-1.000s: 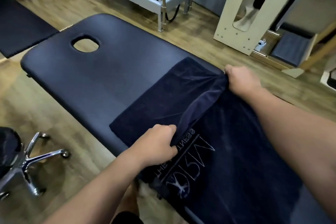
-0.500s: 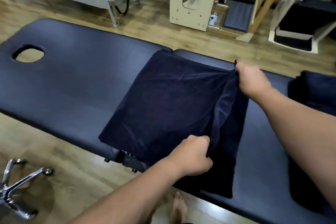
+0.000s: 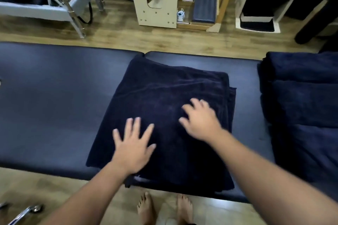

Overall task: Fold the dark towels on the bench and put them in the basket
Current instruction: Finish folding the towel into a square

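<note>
A dark navy towel (image 3: 164, 100) lies folded over itself on the black padded bench (image 3: 54, 100), its near edge hanging slightly over the bench's front. My left hand (image 3: 134, 144) lies flat on the towel's near left part with fingers spread. My right hand (image 3: 199, 118) is on the towel's middle right, fingers spread and blurred with motion. Neither hand grips the cloth. More dark towels (image 3: 301, 107) lie stacked on the bench at the right. No basket is in view.
Beyond the bench stand a metal-framed exercise machine (image 3: 60, 5), a pale wooden frame (image 3: 155, 0) and a white step unit (image 3: 259, 18) on the wood floor. A chrome chair base (image 3: 27, 212) shows at the lower left. My bare feet (image 3: 164, 208) stand at the bench's front.
Both hands gripped the towel's edge and carried it over in a fold. They have let go and now lie open on the folded towel. The view has swung right along the bench.
</note>
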{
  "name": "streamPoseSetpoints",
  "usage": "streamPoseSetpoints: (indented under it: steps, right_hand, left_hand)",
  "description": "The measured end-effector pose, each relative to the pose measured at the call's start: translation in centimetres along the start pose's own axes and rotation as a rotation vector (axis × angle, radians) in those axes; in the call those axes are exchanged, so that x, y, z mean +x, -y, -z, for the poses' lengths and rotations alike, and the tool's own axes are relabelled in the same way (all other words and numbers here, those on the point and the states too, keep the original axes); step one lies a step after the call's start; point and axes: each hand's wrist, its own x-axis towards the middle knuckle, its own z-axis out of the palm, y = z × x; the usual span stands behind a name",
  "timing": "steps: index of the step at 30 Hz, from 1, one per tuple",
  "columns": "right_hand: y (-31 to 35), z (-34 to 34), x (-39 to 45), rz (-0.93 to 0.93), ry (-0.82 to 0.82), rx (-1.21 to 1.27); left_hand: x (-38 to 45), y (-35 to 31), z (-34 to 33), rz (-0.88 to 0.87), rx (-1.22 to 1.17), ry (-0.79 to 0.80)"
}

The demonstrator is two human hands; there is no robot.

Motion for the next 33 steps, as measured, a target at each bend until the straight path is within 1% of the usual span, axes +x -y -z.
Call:
streamPoseSetpoints:
  steps: [1,2,3,5,7,8,12,14,19,21,24,27,30,33]
  right_hand:
    - [1.3,-1.9,-1.4,0.01,0.102,0.002]
    - [2.0,-3.5,-2.5,-0.012,0.161,-0.008]
    - [2.0,-4.7,-3.3,-0.065,0.163,-0.022]
    - [1.2,-5.9,-4.1,-0.253,0.101,-0.021]
    - [0.6,-5.9,-4.2,-0.434,0.081,-0.003]
    - [0.8,-5.7,-4.0,-0.48,0.089,0.006]
    - [2.3,-4.8,-2.7,-0.502,0.097,0.037]
    - [2.6,-4.4,-1.9,-0.479,0.077,0.058]
    - [1.9,-2.9,1.5,-0.426,0.036,0.128]
    - [1.1,-2.1,3.9,-0.429,0.015,0.149]
    - [-0.4,-1.0,7.5,-0.479,0.068,0.142]
    - [-2.0,-0.2,10.6,-0.508,0.132,0.092]
    - [-3.1,0.7,13.7,-0.535,0.15,0.063]
    - [-3.4,1.5,16.3,-0.615,0.14,0.117]
  left_hand:
    - [-0.4,2.4,-0.7,0.071,0.04,0.074]
    - [-0.8,4.6,-1.1,0.085,0.064,0.068]
    - [-0.9,6.2,-1.5,0.079,0.072,0.047]
    - [-1.1,7.8,-1.8,0.1,0.05,0.058]
    - [-0.3,7.9,-1.8,0.104,0.06,0.066]
    - [0.4,7.9,-1.5,0.076,0.066,0.063]
    - [4.6,7.1,1.1,-0.145,0.096,0.013]
    - [7.1,6.8,2.5,-0.174,0.104,0.036]
    - [14.3,6.2,5.2,-0.147,0.088,0.032]
    - [17.4,5.7,6.3,-0.123,0.061,0.066]
    - [21.5,4.7,7.8,-0.049,0.004,0.114]
    - [24.6,3.4,8.9,0.019,0.005,0.158]
    - [26.5,2.4,9.8,0.06,0.023,0.205]
    - [27.8,1.8,10.9,0.11,0.006,0.293]
